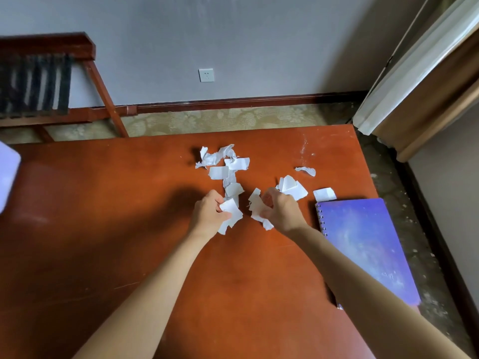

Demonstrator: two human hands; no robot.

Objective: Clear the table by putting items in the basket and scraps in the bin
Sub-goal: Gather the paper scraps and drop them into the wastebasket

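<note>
Grips a wad of torn white paper (230, 213) in the left hand (210, 213), fingers curled round it, and clutches a second bunch (255, 209) in the right hand (280, 211), both low over the middle of the table (103, 229). Probably bunches the scraps this way to carry many at once instead of piece by piece.

Leaves more lying loose:
- a heap (223, 164) toward the far edge
- a cluster (293, 187) just beyond the right hand
- a curled strip (305, 171) farther out
- one square piece (324, 194) right at the far corner of the notebook (363, 244)

Keeps the purple spiral notebook flat along the right edge, seemingly overhanging it a little (basket material, not bin material). Shows neither basket nor bin, so cannot tell which way to carry.

Offers wide bare wood on the left half and the near side for sweeping scraps together. Gives less room on the right, with the notebook close beside the right forearm and the edge just past it. Risks flicking light pieces off the far edge onto the carpet (207, 120). Catches a pale object (7, 174) at the left edge, too cropped to name.
</note>
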